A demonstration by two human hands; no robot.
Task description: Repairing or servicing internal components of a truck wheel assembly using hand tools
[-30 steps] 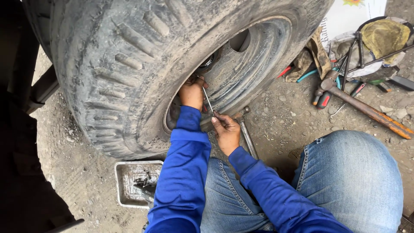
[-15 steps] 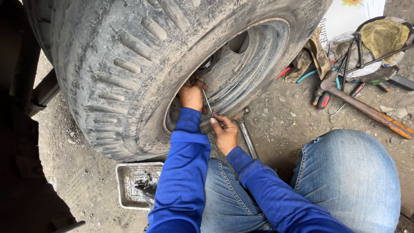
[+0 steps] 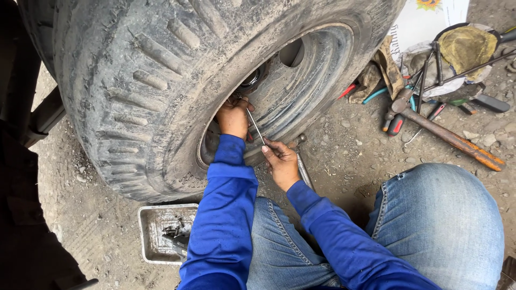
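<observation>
Crouching at the big, mud-caked black rubber truck tyre (image 3: 145,91), I work inside its grey dished steel rim (image 3: 306,80), and the size of the wheel means I must lean in rather than stretch. My knees in blue denim jeans (image 3: 446,225) are planted on the gritty dirt ground (image 3: 349,156), which I judge gives me a steady base; shifting weight now would jog the tool.

A long hammer with a rusty orange-brown handle (image 3: 457,142) lies well apart to my right among a heap of pliers and screwdrivers with red and green grips (image 3: 408,102), beside a yellowish rag on a dark round pan (image 3: 467,45). A dented rectangular metal tray (image 3: 156,231) sits on the ground under my left arm, holding a few dark small parts.

My left hand (image 3: 234,118) reaches into the rim near the hub, fingers curled against the metal there; whether they pinch anything I cannot tell, since the tyre wall hides the tips. My right hand (image 3: 280,161) grips the lower end of a thin, straight silver metal rod (image 3: 255,125), fingers closed around it, and the rod runs up to my left hand.

To do this well, I think the rod should stay in line with the spot it meets, pressure light, the left hand guiding.
</observation>
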